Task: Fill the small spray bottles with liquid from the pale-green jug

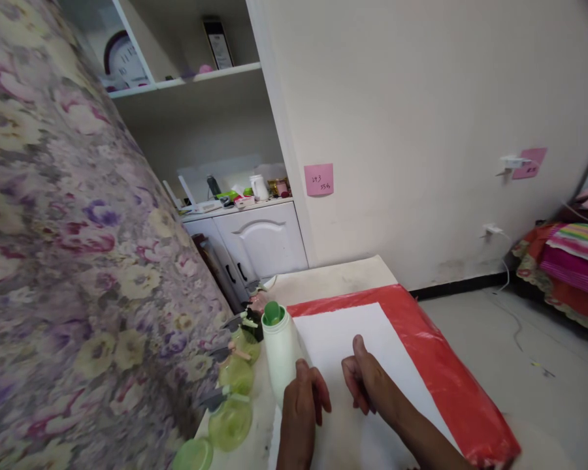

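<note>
My left hand [304, 401] wraps its fingers round the lower part of a white plastic bottle [280, 349] with a green cap [273, 313], which stands upright at the left edge of a white sheet [343, 333]. My right hand [365, 378] hovers just right of the bottle over the sheet, fingers curled in and thumb up, with nothing visible in it. The white sheet lies on a red plastic cover [436, 365] spread over the table.
Several green spray bottles [232, 398] stand in a row along the table's left edge, beside a flowered curtain [78, 261]. A white cabinet [259, 238] with clutter on top stands behind. A bed with striped covers [568, 261] is at the far right; grey floor lies between.
</note>
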Demonstrator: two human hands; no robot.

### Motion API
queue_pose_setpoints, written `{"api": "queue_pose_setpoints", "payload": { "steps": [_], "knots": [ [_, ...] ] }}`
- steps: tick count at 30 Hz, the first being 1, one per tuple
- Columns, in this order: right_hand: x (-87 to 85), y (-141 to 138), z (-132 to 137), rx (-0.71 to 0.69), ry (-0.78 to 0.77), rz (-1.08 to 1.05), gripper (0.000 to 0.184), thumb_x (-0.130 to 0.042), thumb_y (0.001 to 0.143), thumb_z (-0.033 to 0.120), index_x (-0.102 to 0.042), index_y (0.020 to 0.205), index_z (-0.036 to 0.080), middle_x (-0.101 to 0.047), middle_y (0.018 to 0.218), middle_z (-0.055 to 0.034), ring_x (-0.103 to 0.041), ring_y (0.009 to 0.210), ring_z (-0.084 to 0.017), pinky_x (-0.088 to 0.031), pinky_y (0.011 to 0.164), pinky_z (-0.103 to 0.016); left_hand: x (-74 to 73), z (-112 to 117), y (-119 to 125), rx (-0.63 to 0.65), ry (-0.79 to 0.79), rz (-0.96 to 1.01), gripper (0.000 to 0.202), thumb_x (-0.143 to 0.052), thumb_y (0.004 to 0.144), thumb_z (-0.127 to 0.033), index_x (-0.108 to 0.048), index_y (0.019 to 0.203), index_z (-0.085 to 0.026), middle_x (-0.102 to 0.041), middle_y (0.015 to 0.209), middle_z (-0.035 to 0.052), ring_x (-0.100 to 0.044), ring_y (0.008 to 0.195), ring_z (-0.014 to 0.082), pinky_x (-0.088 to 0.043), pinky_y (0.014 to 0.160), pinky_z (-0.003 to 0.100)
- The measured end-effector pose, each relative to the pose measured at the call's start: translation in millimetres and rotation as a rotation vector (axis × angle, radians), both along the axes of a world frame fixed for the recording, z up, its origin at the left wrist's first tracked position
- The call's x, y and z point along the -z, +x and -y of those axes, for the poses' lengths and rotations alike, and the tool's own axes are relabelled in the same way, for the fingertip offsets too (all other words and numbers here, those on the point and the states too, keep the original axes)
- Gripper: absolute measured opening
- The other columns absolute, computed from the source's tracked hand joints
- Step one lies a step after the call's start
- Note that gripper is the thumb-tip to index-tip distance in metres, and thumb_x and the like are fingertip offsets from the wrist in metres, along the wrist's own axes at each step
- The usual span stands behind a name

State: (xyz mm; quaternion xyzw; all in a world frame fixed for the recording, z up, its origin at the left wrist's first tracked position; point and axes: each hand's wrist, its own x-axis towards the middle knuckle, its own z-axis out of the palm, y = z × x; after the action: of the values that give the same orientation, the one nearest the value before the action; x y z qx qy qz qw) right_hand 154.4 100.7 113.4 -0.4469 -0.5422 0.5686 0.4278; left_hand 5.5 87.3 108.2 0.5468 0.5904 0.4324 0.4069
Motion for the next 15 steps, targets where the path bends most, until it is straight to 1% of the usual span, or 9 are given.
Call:
{"api": "queue_pose_setpoints", "payload": {
  "steps": [5,7,10,15],
  "knots": [
    [1.8,5,-2,0.011,0.023,0.005,0.078,-0.004,0.084,0.076,-0.041,0.041,0.022,-0.036,0.032,0.0037,-0.04,0.038,-0.011,-0.039,0.052,-0.026,10.0,-9,-1,0.038,-0.03,0.01,0.079,-0.009,0.084,-0.074,-0.053,0.047,-0.02,-0.048,0.04,0.0011,-0.04,0.041,0.0136,-0.027,0.046,0.027],
    [2.5,8,-4,0.023,0.025,0.006,0.078,-0.004,0.085,0.075,-0.041,0.041,0.022,-0.036,0.032,0.0036,-0.04,0.038,-0.011,-0.038,0.051,-0.026,11.8,-14,0,0.048,-0.024,0.009,0.079,-0.01,0.084,-0.074,-0.053,0.046,-0.02,-0.047,0.04,0.0011,-0.04,0.041,0.0136,-0.027,0.047,0.027],
    [3.8,12,-8,0.051,0.021,0.011,0.079,-0.004,0.085,0.075,-0.042,0.042,0.021,-0.036,0.032,0.0036,-0.04,0.038,-0.011,-0.036,0.049,-0.026,10.1,-20,4,0.068,-0.033,0.011,0.079,-0.01,0.083,-0.075,-0.053,0.046,-0.02,-0.047,0.039,0.0013,-0.04,0.04,0.0136,-0.028,0.046,0.027],
    [4.9,22,-13,0.087,0.025,0.041,0.08,0.001,0.082,0.076,-0.04,0.041,0.022,-0.035,0.03,0.0033,-0.04,0.037,-0.011,-0.037,0.049,-0.025,4.3,-27,13,0.073,-0.053,0.014,0.079,-0.009,0.083,-0.075,-0.052,0.045,-0.02,-0.046,0.036,0.0012,-0.038,0.038,0.0129,-0.027,0.046,0.027]
  ]
}}
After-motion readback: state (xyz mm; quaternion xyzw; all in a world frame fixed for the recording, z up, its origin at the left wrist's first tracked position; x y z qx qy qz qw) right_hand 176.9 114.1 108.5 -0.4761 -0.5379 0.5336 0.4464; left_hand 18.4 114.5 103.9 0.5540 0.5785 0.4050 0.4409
